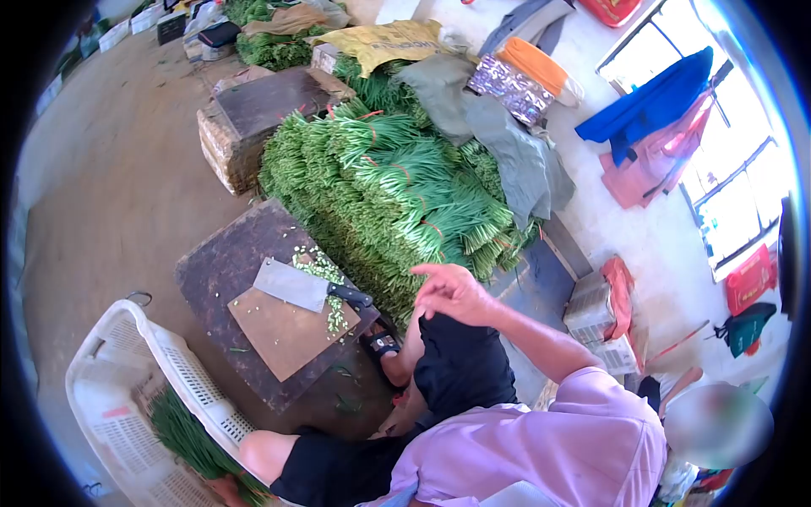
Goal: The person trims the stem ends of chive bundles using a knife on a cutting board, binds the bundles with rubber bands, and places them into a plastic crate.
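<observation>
My right hand (456, 294) is raised above my right knee, index finger stretched out and the others loosely bent, with nothing in it. At the lower left edge, part of what looks like my left hand (225, 488) rests against long green chives (190, 435) in a white plastic crate (127, 314); its fingers are mostly hidden. In front of me, a cleaver (290, 285) with a black handle lies on a brown cutting board (272, 334). Chopped green bits (317, 264) are scattered around the blade. A low dark table (221, 248) bears the board.
A big stack of bundled chives (372, 182) stands beyond my right knee, partly under a grey cloth (515, 156). Behind it is a dark-topped box (270, 101). Clothes (650, 110) hang by the window. A blurred shape (718, 425) is behind my right shoulder.
</observation>
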Motion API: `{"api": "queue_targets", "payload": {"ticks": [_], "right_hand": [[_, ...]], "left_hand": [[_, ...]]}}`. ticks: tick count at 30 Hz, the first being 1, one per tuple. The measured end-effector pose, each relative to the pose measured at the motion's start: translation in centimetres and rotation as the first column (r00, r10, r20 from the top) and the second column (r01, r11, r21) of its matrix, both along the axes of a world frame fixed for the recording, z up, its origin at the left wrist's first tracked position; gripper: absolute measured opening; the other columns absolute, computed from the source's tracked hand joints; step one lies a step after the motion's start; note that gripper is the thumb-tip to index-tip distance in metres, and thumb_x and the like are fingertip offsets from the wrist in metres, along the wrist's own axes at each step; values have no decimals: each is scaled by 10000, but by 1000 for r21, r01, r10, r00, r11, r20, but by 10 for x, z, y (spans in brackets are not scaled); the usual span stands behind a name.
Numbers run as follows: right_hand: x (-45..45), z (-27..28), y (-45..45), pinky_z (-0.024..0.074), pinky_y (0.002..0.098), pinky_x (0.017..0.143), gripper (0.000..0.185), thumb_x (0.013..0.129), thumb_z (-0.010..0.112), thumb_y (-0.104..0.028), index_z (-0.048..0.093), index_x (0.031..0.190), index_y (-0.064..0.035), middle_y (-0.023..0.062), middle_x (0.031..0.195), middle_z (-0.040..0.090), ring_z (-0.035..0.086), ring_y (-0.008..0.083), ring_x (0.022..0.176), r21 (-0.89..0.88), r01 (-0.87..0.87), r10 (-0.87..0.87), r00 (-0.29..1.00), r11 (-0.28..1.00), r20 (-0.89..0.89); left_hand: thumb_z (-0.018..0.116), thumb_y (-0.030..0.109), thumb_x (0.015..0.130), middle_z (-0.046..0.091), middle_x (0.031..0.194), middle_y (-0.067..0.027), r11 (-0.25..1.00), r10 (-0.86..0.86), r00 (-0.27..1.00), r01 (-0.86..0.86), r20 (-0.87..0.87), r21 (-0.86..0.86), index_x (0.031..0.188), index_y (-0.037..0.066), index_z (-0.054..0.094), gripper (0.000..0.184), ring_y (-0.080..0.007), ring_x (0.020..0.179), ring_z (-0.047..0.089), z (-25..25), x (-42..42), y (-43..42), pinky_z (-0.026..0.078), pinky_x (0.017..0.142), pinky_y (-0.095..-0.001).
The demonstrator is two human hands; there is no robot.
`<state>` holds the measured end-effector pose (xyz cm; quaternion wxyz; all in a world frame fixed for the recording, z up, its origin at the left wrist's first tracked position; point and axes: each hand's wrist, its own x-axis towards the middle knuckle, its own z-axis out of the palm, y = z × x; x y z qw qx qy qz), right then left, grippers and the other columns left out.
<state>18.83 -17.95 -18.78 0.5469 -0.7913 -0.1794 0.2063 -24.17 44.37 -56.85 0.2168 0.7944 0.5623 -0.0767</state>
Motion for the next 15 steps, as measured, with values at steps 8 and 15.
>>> {"api": "queue_targets", "payload": {"ticks": [8, 15], "right_hand": [[93, 2, -91, 537, 284, 656, 254, 957, 620, -100, 638, 1189, 2, 55, 815, 696, 651, 108, 708, -180, 356, -293, 908, 917, 300], [239, -58, -85, 543, 442, 847, 358, 875, 686, -137, 604, 1208, -33, 165, 1043, 690, 680, 331, 972, -416, 221, 102, 773, 882, 627]], "left_hand": [[640, -7, 816, 298, 1583, -256, 927, 192, 801, 41, 567, -372, 1562, -43, 198, 869, -373, 1401, 379, 49, 25, -11, 348, 1161, -413], [631, 47, 911, 483, 1428, -262, 931, 357, 773, -251, 525, -265, 1553, -54, 219, 769, -337, 1245, 528, 119, 13, -63, 442, 1041, -399]]}}
